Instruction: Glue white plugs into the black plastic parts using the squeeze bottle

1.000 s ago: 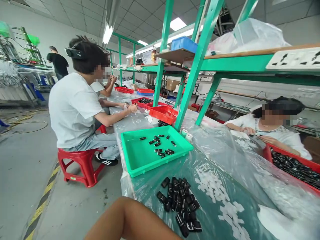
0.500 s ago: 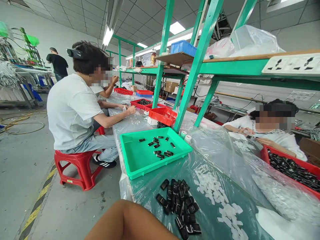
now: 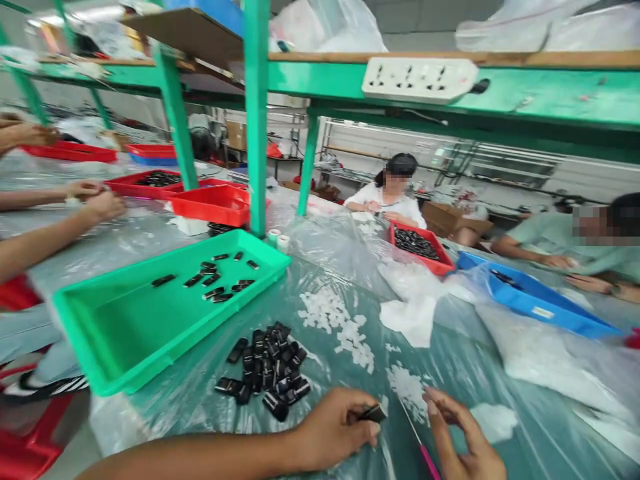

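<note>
My left hand (image 3: 336, 427) rests low on the plastic-covered table, its fingers pinched on a small black part (image 3: 373, 414). My right hand (image 3: 463, 443) is just to its right, fingers curled around a thin pink-handled tool (image 3: 423, 448) whose tip points toward the black part. A pile of black parts (image 3: 267, 370) lies just beyond my left hand. White bits (image 3: 340, 327) are scattered past it. A green tray (image 3: 125, 327) with several black parts stands at the left.
Red trays (image 3: 213, 203) sit behind the green one, another red tray (image 3: 420, 247) and a blue tray (image 3: 535, 297) at the right. Green shelf posts (image 3: 256, 120) rise from the table, with a power strip (image 3: 417, 79) overhead. Other people's hands work at the left; two people sit across.
The view has swung right and down. Both my hands have come into sight, the left pinching a black part; earlier only my left forearm showed.
</note>
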The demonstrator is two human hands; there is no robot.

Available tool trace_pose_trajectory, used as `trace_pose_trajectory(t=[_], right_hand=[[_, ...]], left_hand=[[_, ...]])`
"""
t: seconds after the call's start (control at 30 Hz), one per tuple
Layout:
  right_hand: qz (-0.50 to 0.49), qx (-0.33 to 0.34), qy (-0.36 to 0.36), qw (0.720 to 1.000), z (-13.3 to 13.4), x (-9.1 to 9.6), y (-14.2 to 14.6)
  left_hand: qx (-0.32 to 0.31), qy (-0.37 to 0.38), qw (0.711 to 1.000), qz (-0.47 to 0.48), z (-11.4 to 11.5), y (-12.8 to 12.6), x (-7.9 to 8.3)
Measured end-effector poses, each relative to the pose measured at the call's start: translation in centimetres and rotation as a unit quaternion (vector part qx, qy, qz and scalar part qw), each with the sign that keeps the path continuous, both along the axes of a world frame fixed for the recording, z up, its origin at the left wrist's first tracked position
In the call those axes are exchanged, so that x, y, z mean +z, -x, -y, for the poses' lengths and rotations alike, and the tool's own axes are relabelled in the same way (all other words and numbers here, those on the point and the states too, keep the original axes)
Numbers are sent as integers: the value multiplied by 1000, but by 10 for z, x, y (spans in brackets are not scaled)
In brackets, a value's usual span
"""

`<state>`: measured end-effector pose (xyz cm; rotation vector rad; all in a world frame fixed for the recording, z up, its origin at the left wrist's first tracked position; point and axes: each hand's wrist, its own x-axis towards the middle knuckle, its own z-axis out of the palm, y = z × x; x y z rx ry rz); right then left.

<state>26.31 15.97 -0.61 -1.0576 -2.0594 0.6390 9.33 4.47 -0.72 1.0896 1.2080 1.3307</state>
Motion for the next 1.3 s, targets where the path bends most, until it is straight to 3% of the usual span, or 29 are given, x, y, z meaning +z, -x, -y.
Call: trace_pose_trajectory(t=[0.17, 0.33, 0.47, 0.7, 1.13, 1.3], right_hand=[[118, 18, -3, 993, -20, 10, -9], [202, 55, -11, 978, -16, 19, -5], [210, 70, 12, 975, -11, 24, -2], [246, 9, -1, 969, -7, 18, 4], [212, 7, -7, 977, -8, 18, 1], [17, 67, 20, 997, 12, 24, 6]], left_hand=[[-9, 10, 1000, -22, -2, 2, 2], [-17, 3, 1000, -9, -3, 4, 2], [-29, 7, 999, 25, -3, 6, 7], [-47, 21, 994, 96, -4, 7, 11], [-59, 3, 990, 128, -3, 5, 7], [-66, 12, 992, 110, -4, 4, 9]])
